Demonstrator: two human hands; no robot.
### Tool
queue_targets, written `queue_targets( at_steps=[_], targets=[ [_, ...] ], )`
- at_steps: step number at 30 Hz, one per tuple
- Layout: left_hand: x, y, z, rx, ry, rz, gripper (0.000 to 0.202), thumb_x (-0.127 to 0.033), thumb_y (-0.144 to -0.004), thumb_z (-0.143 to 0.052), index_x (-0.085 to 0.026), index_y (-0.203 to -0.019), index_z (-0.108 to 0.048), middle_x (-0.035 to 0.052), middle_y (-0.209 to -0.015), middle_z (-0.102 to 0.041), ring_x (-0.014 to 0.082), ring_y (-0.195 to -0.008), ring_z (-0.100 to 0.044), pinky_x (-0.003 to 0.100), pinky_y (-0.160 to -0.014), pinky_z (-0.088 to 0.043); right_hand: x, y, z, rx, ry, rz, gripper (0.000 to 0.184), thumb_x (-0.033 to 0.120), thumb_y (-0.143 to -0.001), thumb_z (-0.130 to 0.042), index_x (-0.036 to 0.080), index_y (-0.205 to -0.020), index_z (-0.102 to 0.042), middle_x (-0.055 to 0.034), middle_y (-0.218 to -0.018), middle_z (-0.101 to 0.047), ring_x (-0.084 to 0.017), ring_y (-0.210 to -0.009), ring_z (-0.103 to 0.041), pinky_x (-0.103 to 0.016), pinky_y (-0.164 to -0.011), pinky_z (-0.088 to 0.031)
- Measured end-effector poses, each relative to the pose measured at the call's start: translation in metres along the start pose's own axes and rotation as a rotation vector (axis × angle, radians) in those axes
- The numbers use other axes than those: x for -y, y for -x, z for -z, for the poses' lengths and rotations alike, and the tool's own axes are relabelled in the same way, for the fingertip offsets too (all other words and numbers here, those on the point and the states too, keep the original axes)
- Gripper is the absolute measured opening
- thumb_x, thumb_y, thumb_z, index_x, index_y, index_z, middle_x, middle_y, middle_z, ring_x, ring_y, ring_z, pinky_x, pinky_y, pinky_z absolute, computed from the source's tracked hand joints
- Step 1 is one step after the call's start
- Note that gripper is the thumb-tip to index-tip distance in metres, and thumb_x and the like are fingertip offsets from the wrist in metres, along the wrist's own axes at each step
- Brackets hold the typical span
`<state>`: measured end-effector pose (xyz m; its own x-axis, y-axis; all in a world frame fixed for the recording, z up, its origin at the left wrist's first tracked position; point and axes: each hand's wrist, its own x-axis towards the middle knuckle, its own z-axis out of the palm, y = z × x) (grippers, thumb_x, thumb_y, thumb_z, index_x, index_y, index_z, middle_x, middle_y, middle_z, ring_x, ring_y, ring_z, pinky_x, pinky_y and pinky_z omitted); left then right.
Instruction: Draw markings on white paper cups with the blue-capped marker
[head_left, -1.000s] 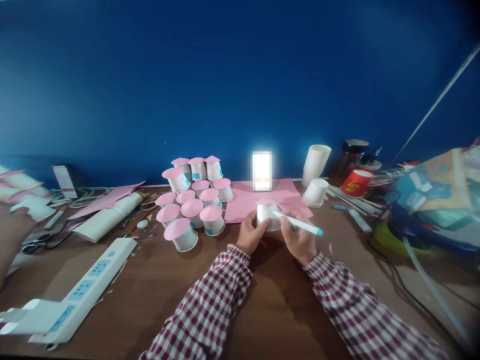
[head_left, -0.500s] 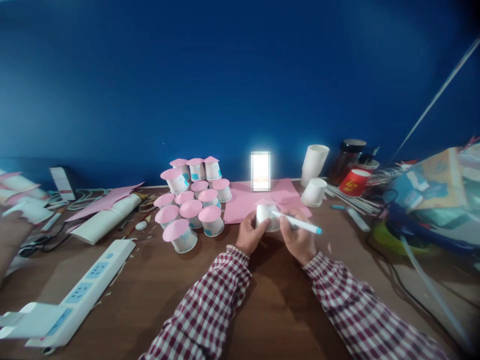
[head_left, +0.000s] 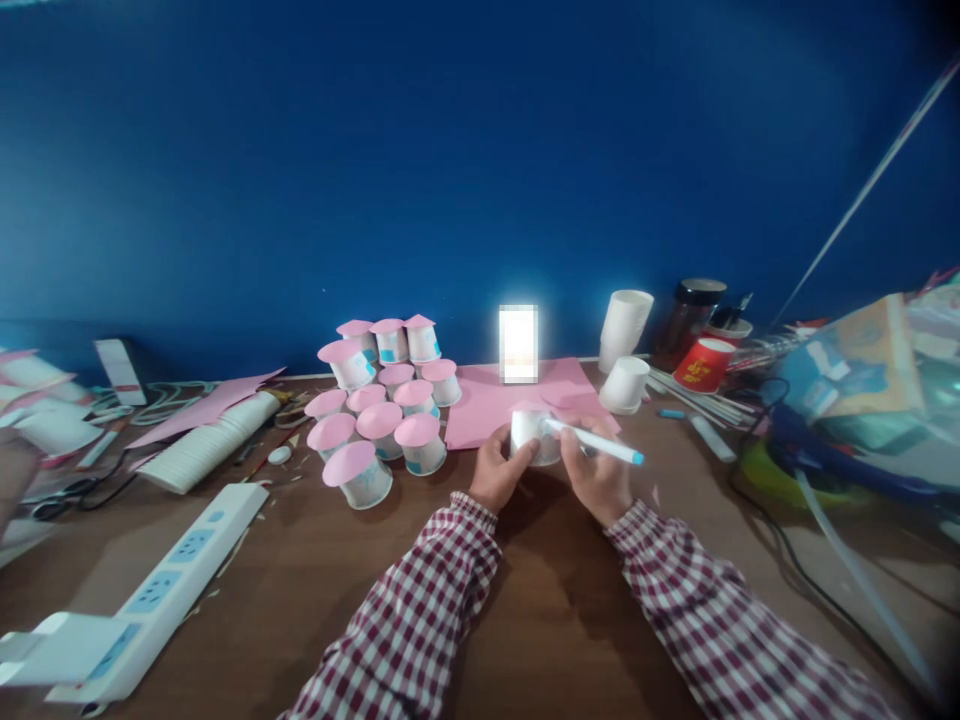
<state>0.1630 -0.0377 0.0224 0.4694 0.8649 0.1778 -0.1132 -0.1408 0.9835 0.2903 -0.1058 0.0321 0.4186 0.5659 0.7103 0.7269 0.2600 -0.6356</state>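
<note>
With my left hand (head_left: 504, 468) I grip the left side of an upside-down white paper cup (head_left: 531, 432), low over the table in front of me. A white marker (head_left: 600, 441) with a light blue end is pinched in my right hand (head_left: 596, 475), its tip at the cup's side. Whether the tip touches the cup I cannot tell. Behind the cup lies a pink sheet of paper (head_left: 480, 405). To the left stand several upturned cups with pink paper tops (head_left: 356, 468), some with blue marks on their sides.
A white power strip (head_left: 161, 590) lies at the left, near a stack of paper cups (head_left: 206, 445) on its side. At the right are another upturned cup (head_left: 625, 384), a stack of cups (head_left: 626, 325), a red cup (head_left: 703, 366) and a dark-lidded jar (head_left: 694, 310).
The whole view has shifted slightly. My hands keep their hold on the cup and the marker, and the marker's tip stays by the cup's side.
</note>
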Motion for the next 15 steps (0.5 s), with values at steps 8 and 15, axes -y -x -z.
queue_targets(
  at_steps=[8, 15],
  targets=[
    [0.0016, -0.0008, 0.0001, -0.014, -0.011, 0.001, 0.043, -0.037, -0.073, -0.063, -0.012, -0.108, -0.062, 0.0090, -0.101, -0.067, 0.0210, -0.090, -0.061, 0.030, -0.080, -0.048, 0.0022, -0.0002, 0.0011, 0.020, 0.036, 0.019, 0.013, 0.032, -0.082, -0.051, 0.019, -0.080, -0.055, -0.0020, -0.069, -0.061, -0.014, -0.059, -0.057, -0.026, -0.055, -0.049],
    [0.0062, -0.0022, 0.0007, -0.028, -0.016, -0.012, 0.040, -0.037, -0.073, -0.063, -0.012, -0.106, -0.063, 0.0084, -0.099, -0.067, 0.0203, -0.089, -0.061, 0.029, -0.079, -0.048, 0.0036, 0.0007, 0.0007, 0.047, 0.012, 0.018, 0.012, 0.030, -0.081, -0.051, 0.018, -0.081, -0.056, -0.0022, -0.071, -0.061, -0.013, -0.060, -0.057, -0.026, -0.057, -0.048]
  ],
)
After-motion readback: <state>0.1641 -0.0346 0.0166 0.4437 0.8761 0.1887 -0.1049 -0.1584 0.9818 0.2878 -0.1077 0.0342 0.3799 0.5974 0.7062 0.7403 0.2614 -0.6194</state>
